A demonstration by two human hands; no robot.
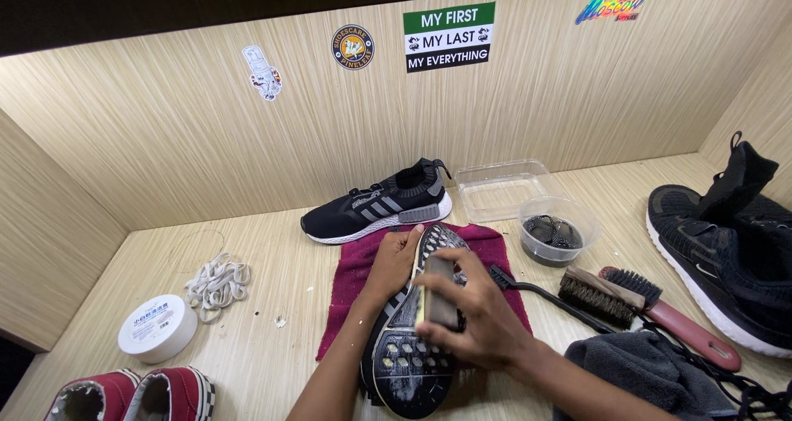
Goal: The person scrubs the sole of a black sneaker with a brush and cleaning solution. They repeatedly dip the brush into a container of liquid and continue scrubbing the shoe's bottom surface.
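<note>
My left hand (393,264) grips the toe end of an upturned black sneaker (408,359), holding its white and black sole upward over a dark red towel (351,277). My right hand (474,310) presses a small rectangular scrubbing block (439,293) against the middle of that sole. The matching black sneaker with grey stripes (378,206) stands upright on the table behind the towel, beside neither hand.
A clear tray (503,186) and a bowl of dark liquid (554,231) sit right of the towel, with several brushes (602,293), a grey cloth (652,371) and another black shoe (726,248). White laces (217,282), a white round tub (157,326) and red shoes (132,396) lie left.
</note>
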